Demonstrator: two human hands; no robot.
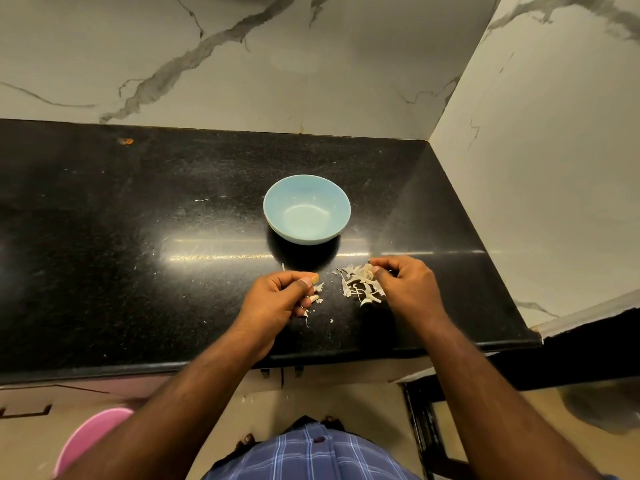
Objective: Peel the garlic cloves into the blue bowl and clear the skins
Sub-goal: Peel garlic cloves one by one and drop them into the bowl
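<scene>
**A:** Nearest the camera, what appears?

**B:** A blue checked shirt (311, 455) at the bottom edge; a pink round container (90, 434) stands on the beige floor (329, 403) at lower left. Two bare forearms reach forward over the tabletop's front edge.

**A:** And the hands?

**B:** The left hand (277, 296) has its grip curled round small pale garlic pieces (314, 298), thumb against the forefinger. The right hand (407, 285) has its fingers curled, pinching at the edge of a pile of skins (362, 285) lying on the surface just beside it. A few loose flakes (331, 321) lie between the hands.

**A:** The surface itself?

**B:** A polished black speckled stone tabletop (138, 237), dusted with fine specks and reflecting a bright strip of light.

**A:** Where is the blue bowl?

**B:** The blue bowl (307, 188) stands upright beyond the hands, apart from both. No cloves can be made out inside it.

**A:** Farther back?

**B:** An orange speck (126, 141) near the rear edge, then white marble-patterned wall (277, 64) with grey veins, meeting a side wall (554, 168) at right.
</scene>
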